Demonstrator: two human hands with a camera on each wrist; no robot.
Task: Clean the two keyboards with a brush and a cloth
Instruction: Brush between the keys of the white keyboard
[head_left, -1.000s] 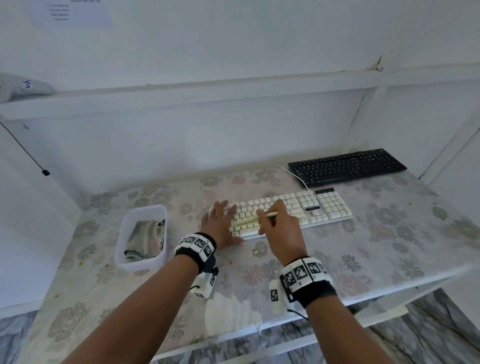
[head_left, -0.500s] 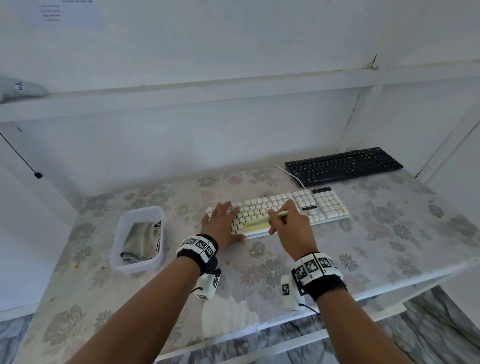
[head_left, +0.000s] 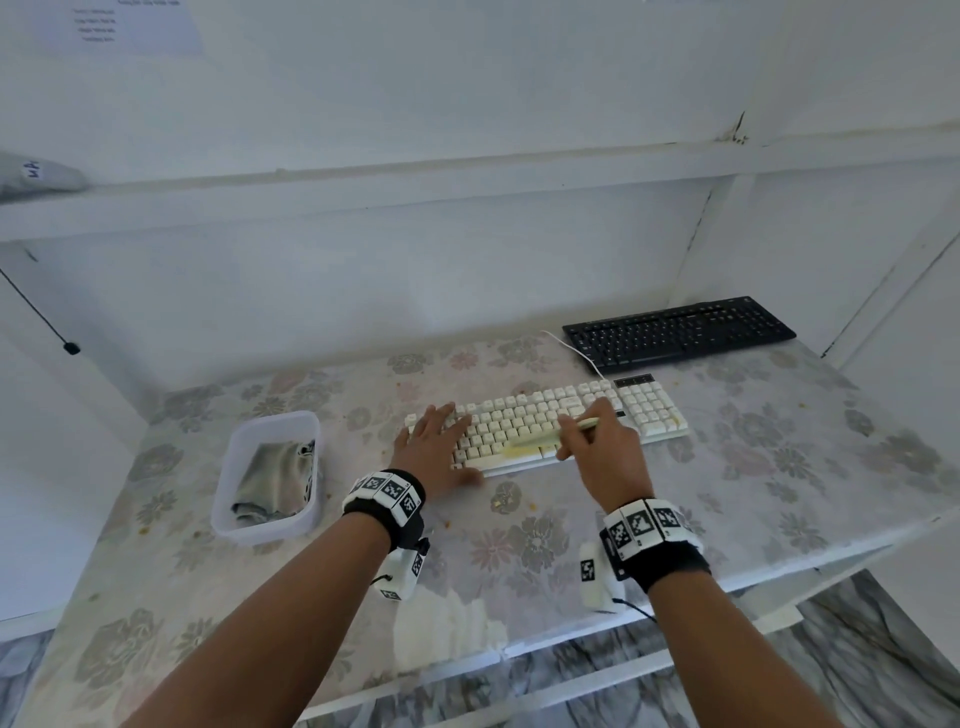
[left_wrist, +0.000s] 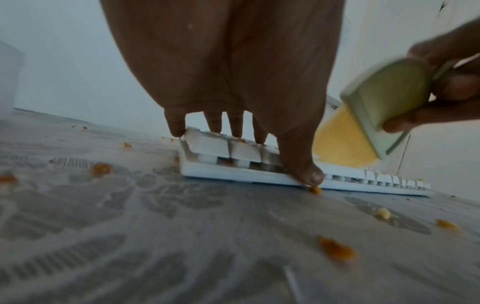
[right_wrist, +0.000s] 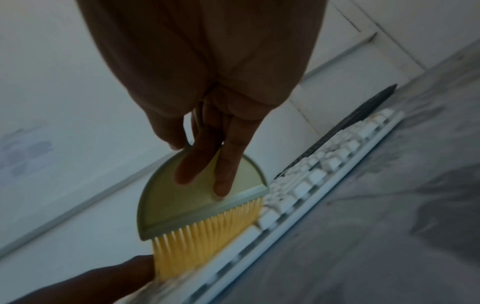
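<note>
Pressing down on the left end of the white keyboard (head_left: 550, 421), the left hand (head_left: 434, 447) is lying flat with its fingers straight and spread across the keys, while the thumb is touching the keyboard's front edge, as the left wrist view shows. The right hand (head_left: 602, 452) is gripping a pale green brush (head_left: 540, 441), its fingers curled round the thin handle and two fingertips (right_wrist: 221, 185) lying on the half-round head. The brush's yellow bristles (right_wrist: 205, 236) are resting on the keys near the middle of the keyboard's front rows, just to the right of the left hand, and they are blurred.

The white keyboard is sitting near the middle of the desk (head_left: 779, 493), which is wearing a floral cover, and its white cable is running back toward the wall. The black keyboard (head_left: 678, 332) is lying at the desk's back right corner, just behind the white one and apart from both hands. A grey cloth (head_left: 275, 478) is lying crumpled inside a clear plastic tub (head_left: 228, 467) toward the desk's left edge, well apart from the keyboards. Orange crumbs (left_wrist: 336, 250) are lying scattered on the cover in front of the white keyboard.
</note>
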